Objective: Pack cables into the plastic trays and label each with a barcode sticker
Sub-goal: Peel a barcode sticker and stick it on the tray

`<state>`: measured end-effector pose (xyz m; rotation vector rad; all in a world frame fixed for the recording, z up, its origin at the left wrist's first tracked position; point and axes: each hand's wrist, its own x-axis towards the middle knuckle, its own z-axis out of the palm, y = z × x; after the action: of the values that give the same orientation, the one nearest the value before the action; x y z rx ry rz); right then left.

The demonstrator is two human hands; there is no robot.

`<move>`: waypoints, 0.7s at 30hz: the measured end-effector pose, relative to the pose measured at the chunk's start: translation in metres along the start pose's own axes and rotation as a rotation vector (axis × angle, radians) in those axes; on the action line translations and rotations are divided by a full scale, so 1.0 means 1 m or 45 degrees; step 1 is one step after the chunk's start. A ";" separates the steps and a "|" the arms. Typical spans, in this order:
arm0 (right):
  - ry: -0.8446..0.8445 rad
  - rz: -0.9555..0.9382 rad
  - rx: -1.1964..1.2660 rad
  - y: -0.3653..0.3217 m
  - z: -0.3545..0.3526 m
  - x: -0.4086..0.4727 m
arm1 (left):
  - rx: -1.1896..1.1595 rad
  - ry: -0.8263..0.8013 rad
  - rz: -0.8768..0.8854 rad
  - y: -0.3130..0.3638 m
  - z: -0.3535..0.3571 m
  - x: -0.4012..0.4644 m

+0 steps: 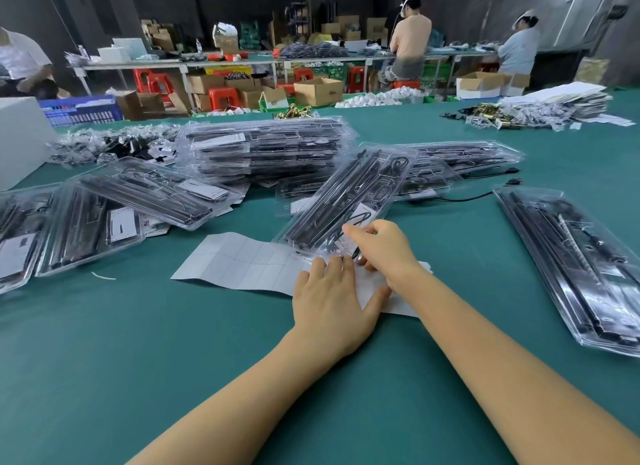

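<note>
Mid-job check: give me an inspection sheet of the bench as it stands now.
Surface: green table, covered in stock.
Job's things: clear tray of black parts, tilted, in front of both hands; sticker sheet flat beneath them.
Clutter: tray stack behind; filled trays left; one tray right.
Grippers: left hand flat on the sheet; right hand at the tray's near end, fingers curled, grasp unclear.
Cables: loose black cable right of centre.
Surroundings: cardboard boxes, red stools, workers at the far bench.
</note>
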<state>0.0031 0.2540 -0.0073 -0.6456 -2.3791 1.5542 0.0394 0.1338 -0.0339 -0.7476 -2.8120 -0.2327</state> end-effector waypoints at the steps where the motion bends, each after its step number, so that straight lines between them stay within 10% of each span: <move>1: 0.011 0.017 0.041 0.001 0.002 0.000 | -0.025 0.016 0.006 0.000 0.001 0.000; 7: 0.018 0.092 0.172 -0.002 0.002 0.001 | -0.052 -0.034 0.069 0.005 -0.005 -0.007; 12: 0.019 0.088 0.205 0.001 -0.003 0.003 | -0.211 0.385 0.172 0.009 -0.030 -0.015; 18: 0.010 0.163 0.368 0.001 -0.008 0.006 | -1.587 -0.048 -0.876 -0.013 -0.032 0.012; 21: 0.011 0.162 0.407 0.001 -0.014 0.007 | -2.190 -0.168 -1.027 -0.025 -0.033 0.021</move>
<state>0.0026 0.2693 -0.0022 -0.7392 -2.0505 1.9246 0.0146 0.1150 0.0011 0.3507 -2.1444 -2.8109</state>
